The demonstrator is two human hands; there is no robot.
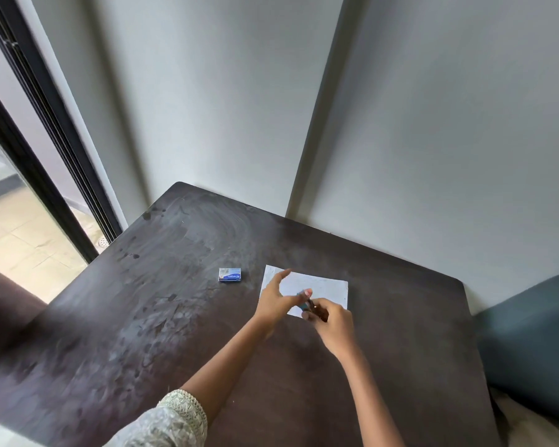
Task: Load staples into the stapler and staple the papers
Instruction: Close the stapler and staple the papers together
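Note:
A small blue stapler [305, 303] is held between both hands just above the white papers [323, 287] on the dark table [142, 317]. My left hand [276, 301] grips its upper end with thumb and fingers, index finger raised. My right hand [331, 321] closes around its lower end. Most of the stapler is hidden by the fingers, and I cannot tell whether it is hinged apart. A small blue staple box [229, 274] lies flat on the table, left of the papers and apart from both hands.
The table stands in a corner against grey walls. A dark-framed glass door [46, 156] is on the left. A blue-grey cushioned seat [536, 343] sits past the table's right edge. The table's near left part is smudged.

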